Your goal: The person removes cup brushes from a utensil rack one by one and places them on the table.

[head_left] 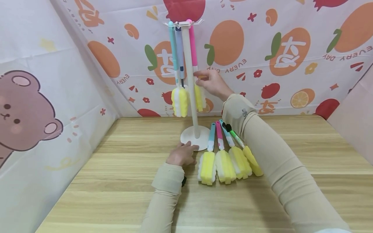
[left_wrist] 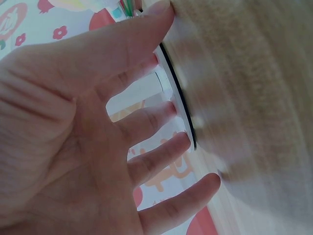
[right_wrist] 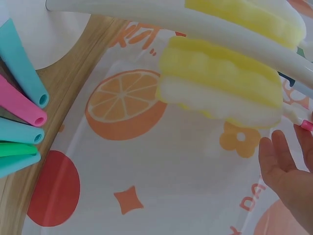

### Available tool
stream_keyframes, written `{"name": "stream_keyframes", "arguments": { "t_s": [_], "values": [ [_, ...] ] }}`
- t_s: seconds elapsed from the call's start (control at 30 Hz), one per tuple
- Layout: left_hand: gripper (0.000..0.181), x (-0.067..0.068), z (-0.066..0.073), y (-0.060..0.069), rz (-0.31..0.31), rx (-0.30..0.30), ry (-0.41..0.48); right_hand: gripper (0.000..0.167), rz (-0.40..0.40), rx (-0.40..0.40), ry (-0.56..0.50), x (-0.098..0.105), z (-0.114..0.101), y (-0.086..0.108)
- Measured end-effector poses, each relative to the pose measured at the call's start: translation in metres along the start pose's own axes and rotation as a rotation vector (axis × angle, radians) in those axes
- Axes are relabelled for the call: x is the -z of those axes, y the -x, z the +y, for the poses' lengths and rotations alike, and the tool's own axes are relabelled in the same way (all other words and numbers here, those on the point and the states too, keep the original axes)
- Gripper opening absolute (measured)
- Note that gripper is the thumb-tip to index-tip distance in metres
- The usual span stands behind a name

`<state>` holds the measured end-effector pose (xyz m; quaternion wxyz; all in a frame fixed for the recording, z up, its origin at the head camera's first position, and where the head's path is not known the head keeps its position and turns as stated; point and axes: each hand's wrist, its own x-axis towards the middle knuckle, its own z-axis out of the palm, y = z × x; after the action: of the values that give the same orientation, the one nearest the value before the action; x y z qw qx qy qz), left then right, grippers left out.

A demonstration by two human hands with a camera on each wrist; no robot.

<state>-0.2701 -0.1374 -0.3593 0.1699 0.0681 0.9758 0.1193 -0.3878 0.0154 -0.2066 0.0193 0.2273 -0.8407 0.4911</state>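
Observation:
Three sponge bottle brushes hang from a white rack: one with a teal handle (head_left: 173, 48), one with a pale blue handle (head_left: 179, 53) and a pink-handled brush (head_left: 192, 45). My right hand (head_left: 214, 83) is at the lower handle of the pink brush, its fingers mostly straight and touching around the white neck; the right wrist view cuts this contact off at its edge. On the rack's round base (head_left: 187, 137), my left hand (head_left: 182, 154) rests with spread fingers (left_wrist: 151, 122) along the rim. The yellow-and-white sponge (right_wrist: 220, 81) hangs beside the post.
Several more bottle brushes (head_left: 225, 166) lie fanned out on the wooden table (head_left: 122, 181), right of the base, handles pointing toward the back. A fruit-printed cloth (head_left: 227, 42) covers the wall behind. Hooks (head_left: 199, 22) stick out at the rack's top.

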Motion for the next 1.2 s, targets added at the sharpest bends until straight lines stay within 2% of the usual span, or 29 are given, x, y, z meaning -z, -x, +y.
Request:
{"name": "stream_keyframes", "arguments": {
  "t_s": [0.13,0.23,0.43,0.6,0.8,1.2],
  "values": [
    [0.060,0.000,0.000,0.000,-0.003,-0.003,-0.010,0.038,0.023,0.017,-0.005,-0.001,0.000,0.000],
    [0.060,-0.001,0.000,0.000,-0.004,-0.005,-0.012,0.034,0.068,0.034,-0.003,-0.003,0.000,0.000],
    [0.060,-0.001,0.000,0.001,0.003,-0.014,-0.018,0.020,0.240,0.069,0.012,-0.006,0.001,0.000],
    [0.060,-0.001,0.001,0.001,0.007,-0.020,-0.023,0.001,0.360,0.108,0.026,-0.008,-0.001,0.000],
    [0.060,-0.002,0.000,0.001,0.008,-0.017,-0.015,0.013,0.386,0.120,0.032,-0.010,-0.003,0.000],
    [0.060,-0.001,0.000,0.002,0.013,-0.011,-0.017,0.007,0.416,0.070,0.060,-0.002,-0.010,-0.001]
  ]
}}
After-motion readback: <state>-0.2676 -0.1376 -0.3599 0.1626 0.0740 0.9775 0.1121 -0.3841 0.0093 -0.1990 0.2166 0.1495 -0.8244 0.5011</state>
